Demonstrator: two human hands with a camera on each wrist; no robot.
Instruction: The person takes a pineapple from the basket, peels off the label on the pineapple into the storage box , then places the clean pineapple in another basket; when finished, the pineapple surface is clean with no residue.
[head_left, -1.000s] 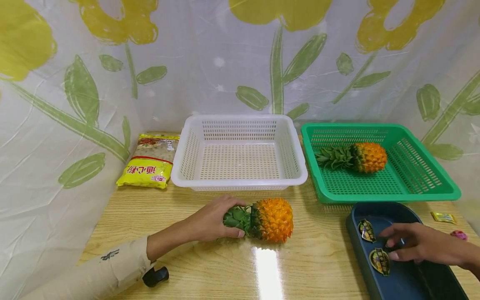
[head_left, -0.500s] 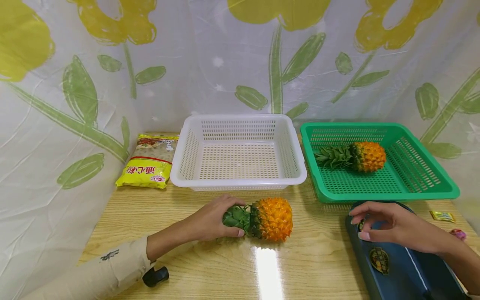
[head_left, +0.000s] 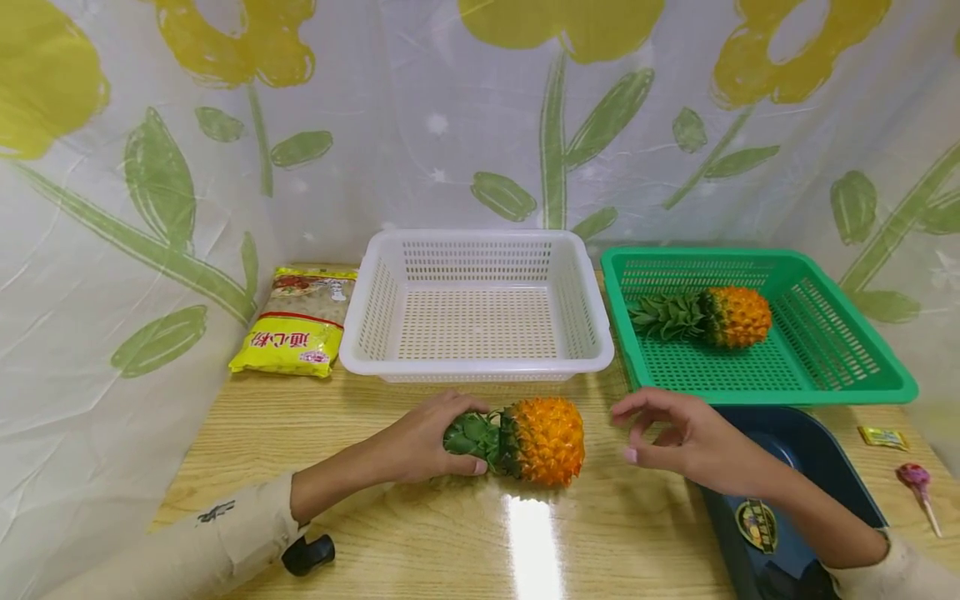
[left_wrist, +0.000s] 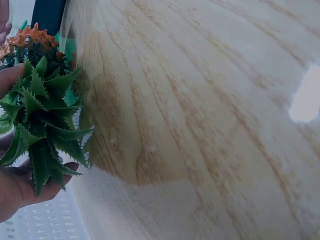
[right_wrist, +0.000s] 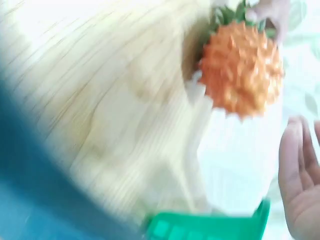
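A pineapple (head_left: 546,442) with an orange body and green leafy crown lies on the wooden table. My left hand (head_left: 431,440) grips it by the crown (left_wrist: 45,115), thumb on one side and fingers on the other. My right hand (head_left: 693,442) is in the air between the pineapple and the dark blue tray (head_left: 825,467), fingers loosely bent, with nothing visible between them. In the right wrist view its fingers (right_wrist: 295,160) are apart from the pineapple (right_wrist: 242,70). A round black-and-gold sticker (head_left: 756,525) shows inside the tray; my right arm covers part of it.
A white basket (head_left: 476,367) stands behind the pineapple. Right of it, a green basket (head_left: 765,396) holds another pineapple (head_left: 738,317). A yellow pasta bag (head_left: 296,325) lies at the left. A small yellow packet (head_left: 883,437) and a lollipop (head_left: 915,477) are at the right.
My right hand has risen from inside the dark blue tray and moved left toward the pineapple. My left hand has kept its grip on the crown, and the pineapple has stayed in place.
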